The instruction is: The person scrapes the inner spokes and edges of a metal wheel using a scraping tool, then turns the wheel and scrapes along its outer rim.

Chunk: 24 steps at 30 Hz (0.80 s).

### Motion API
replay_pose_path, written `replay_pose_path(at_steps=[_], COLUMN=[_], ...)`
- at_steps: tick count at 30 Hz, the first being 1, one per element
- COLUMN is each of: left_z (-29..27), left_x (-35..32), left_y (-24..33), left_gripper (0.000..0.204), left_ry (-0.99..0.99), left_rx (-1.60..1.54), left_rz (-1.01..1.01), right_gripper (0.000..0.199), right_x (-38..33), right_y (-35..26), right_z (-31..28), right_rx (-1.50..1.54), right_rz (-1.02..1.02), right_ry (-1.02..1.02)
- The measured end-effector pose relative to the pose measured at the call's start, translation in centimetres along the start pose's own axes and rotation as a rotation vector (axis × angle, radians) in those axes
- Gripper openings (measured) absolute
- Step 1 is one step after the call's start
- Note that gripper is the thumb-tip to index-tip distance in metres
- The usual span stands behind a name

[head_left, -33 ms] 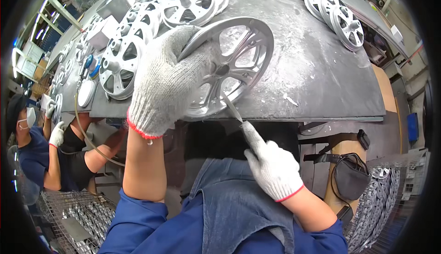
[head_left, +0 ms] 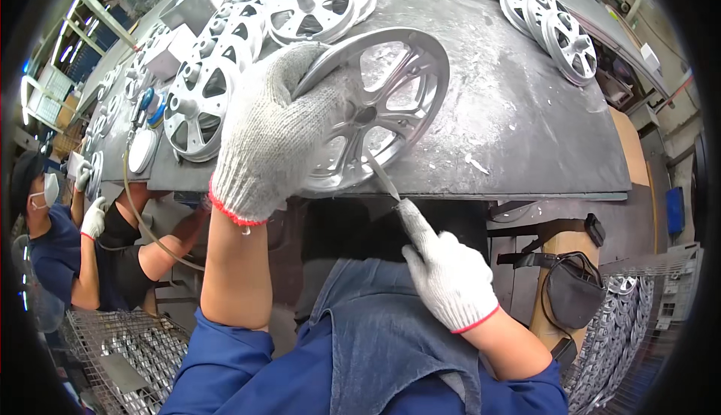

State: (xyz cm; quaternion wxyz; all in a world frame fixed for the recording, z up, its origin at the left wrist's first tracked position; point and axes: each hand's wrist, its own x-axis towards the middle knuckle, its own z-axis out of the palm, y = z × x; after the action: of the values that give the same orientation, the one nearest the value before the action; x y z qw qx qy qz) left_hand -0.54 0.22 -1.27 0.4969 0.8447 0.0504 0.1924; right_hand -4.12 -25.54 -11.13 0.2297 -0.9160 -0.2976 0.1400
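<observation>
My gloved left hand [head_left: 274, 133] is clamped over the rim of a silver spoked wheel [head_left: 433, 88], tilted above the near edge of the worktop [head_left: 499, 107]. My gloved right hand [head_left: 456, 278] is curled tight around a thin-bladed tool [head_left: 385, 178], its tip at the wheel's lower spokes. Beyond, similar wheels [head_left: 179, 123] crowd the left; a leaning row [head_left: 557, 30] sits far right.
</observation>
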Motion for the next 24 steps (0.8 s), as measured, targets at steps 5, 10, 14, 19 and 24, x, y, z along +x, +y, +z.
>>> replay_pose_path(at_steps=[5, 10, 14, 19, 24], left_z=[-0.2, 0.8, 1.4, -2.0, -0.5], left_x=[0.9, 0.5, -0.8, -0.1, 4.6], left_y=[-1.2, 0.0, -3.9, -3.7, 1.9], left_gripper=[0.027, 0.029, 0.039, 0.055, 0.032], left_ry=[0.003, -0.018, 0.08, -0.021, -0.212], left_rx=[0.029, -0.055, -0.365, -0.264, 0.251], left_rz=[0.197, 0.201, 0.108, 0.344, 0.186], right_gripper=[0.082, 0.091, 0.091, 0.091, 0.092], right_x=[1.4, 0.7, 0.4, 1.2, 2.4], right_y=[3.1, 3.4, 4.3, 3.5, 2.8], right_z=[4.6, 0.7, -1.0, -5.8, -6.8], right_rx=[0.479, 1.871, 1.806, 1.383, 1.033], right_rz=[-0.325, 0.353, 0.226, 0.309, 0.29], right_ry=[0.28, -0.479, -0.178, 0.015, 0.053])
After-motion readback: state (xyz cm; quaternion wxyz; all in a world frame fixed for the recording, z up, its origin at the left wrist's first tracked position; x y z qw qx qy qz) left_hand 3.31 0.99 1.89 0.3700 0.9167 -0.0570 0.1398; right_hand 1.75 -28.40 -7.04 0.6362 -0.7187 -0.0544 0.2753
